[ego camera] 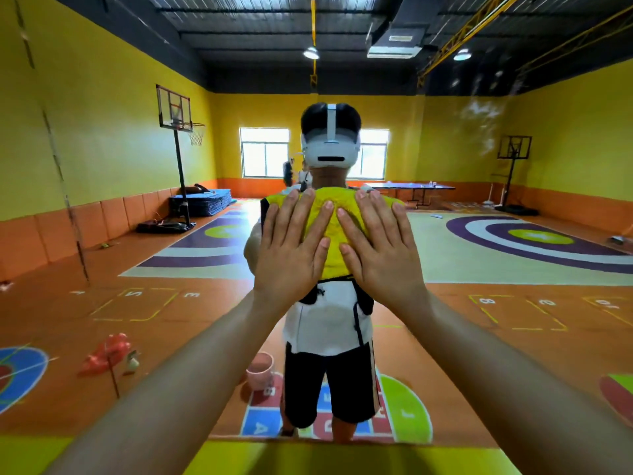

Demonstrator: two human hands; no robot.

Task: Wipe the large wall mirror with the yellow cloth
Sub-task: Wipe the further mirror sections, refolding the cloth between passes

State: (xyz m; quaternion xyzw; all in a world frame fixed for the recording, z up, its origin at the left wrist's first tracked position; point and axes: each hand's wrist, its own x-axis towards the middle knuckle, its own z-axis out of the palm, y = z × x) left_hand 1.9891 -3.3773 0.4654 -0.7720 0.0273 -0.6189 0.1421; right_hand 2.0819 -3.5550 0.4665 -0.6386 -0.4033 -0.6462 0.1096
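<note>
The large wall mirror (513, 166) fills nearly the whole view and reflects a sports hall. A yellow cloth (334, 231) lies spread flat against the glass at chest height. My left hand (291, 248) presses on the cloth's left half with fingers spread. My right hand (376, 248) presses flat on its right half in the same way. Both arms reach straight forward. Behind the cloth, my own reflection shows a person with a white headset, white shirt and black shorts. Whitish smears (479, 121) mark the glass at the upper right.
The mirror's bottom edge meets a yellow ledge (308, 454) near the lower frame. Reflected in the glass are a pink bucket (260, 371) on the floor, a red toy (106, 351), basketball hoops, a table tennis table and other people far back.
</note>
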